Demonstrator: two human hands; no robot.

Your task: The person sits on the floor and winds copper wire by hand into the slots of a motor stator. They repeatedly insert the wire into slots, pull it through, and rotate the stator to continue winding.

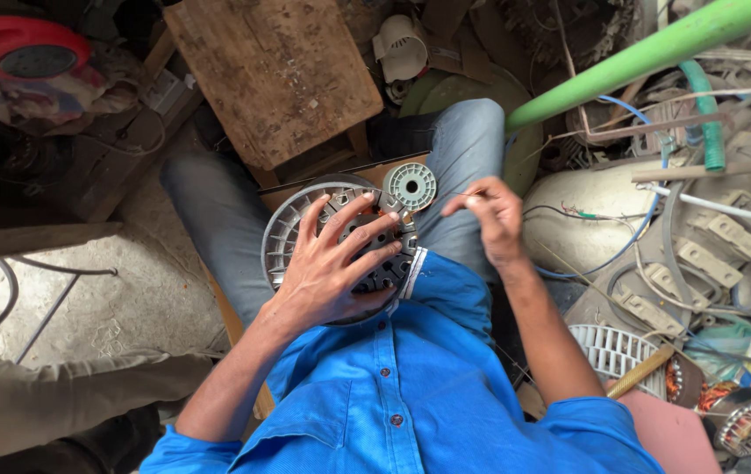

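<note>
A round grey metal fan-motor stator with slotted laminations is held flat on the lap, against the blue jeans, and it is pressed down by the left hand, whose fingers are spread wide across its core rather than closed around it. A small pale green toothed plastic disc is seen touching the stator's upper rim. The right hand is held just beside that disc, its fingertips pinched shut on what appears to be a thin strand of wire, though the strand is barely visible. Winding or threading at the stator's edge is judged to be in hand; a steady pull and a firm hold-down are called for.
</note>
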